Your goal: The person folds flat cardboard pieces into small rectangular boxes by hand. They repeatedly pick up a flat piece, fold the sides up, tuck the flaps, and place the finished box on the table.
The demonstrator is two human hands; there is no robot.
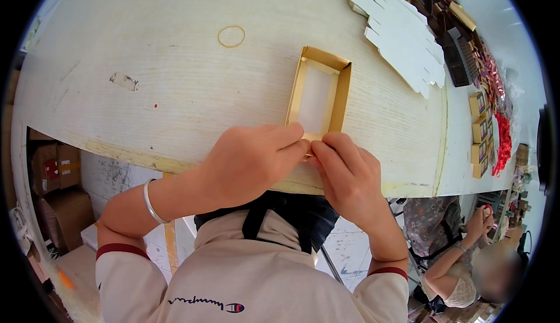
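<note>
A shallow open gold cardboard box (pixel 340 100) lies on the pale wooden table with its long sides running away from me. Its inside is whitish at the bottom, and the far end wall and both long sides stand up. At the near end, my left hand (pixel 251 156) is closed, fingertips pinching at the box's edge. My right hand (pixel 350 171) pinches there too, its thumb and fingers meeting the left fingertips. My fingers cover most of that near end, so how its flap is folded cannot be made out.
A rubber band (pixel 231 47) lies on the table beyond the box. To the far right is a stack of flat white card blanks (pixel 402 37). Dark trays (pixel 458 57), small gold boxes (pixel 479 130) and red ribbon (pixel 502 142) line the right side. A co-worker (pixel 455 264) sits at right.
</note>
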